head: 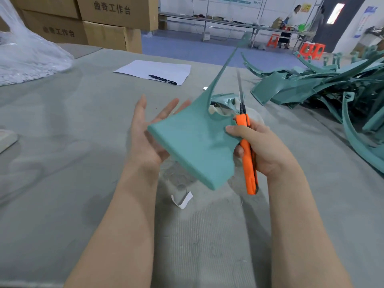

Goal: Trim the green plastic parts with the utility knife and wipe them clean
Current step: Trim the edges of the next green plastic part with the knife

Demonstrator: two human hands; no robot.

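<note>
While the right hand (261, 150) grips the orange-handled utility knife (248, 163), blade pointing far, thumb pressing the right edge of the flat green plastic part (193, 146), the left hand (145, 134) lies spread, fingers straight, under its left side. The part's long thin tail runs far, just left of the blade.

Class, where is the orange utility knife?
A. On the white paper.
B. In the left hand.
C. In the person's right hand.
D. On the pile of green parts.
C: the right hand grips the orange utility knife, while the open left hand supports the green plastic part.
</note>
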